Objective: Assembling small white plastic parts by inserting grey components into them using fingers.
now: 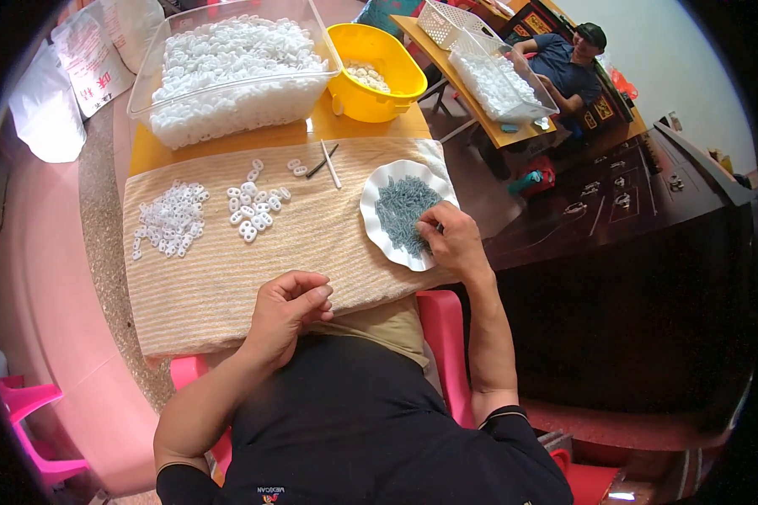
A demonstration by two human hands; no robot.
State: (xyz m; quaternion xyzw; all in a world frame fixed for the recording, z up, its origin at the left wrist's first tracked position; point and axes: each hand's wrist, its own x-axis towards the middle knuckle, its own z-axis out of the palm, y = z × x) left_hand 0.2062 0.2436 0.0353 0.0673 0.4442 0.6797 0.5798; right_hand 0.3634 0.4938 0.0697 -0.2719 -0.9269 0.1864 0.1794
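My right hand (453, 239) reaches over a white plate with a wavy rim (373, 220), its fingertips pinched together at a heap of small blue-grey pieces (404, 202). What sits between those fingertips is hidden. Near the cloth's front edge is my left hand (293, 310), thumb pressed to curled fingers; I cannot make out anything in it. On the striped cloth (227, 290) lie a pile of small white parts (172, 220) at left and a group of larger white two-holed oval pieces (248, 206) beside it. A white stick (331, 164) and a black stick (321, 162) cross farther back.
A clear bin of white pieces (236, 80) and a yellow tub (404, 80) stand along the table's far side. Across the room, a person (564, 71) sits at another table with a second clear bin (501, 84). A dark panelled surface (632, 219) lies at right.
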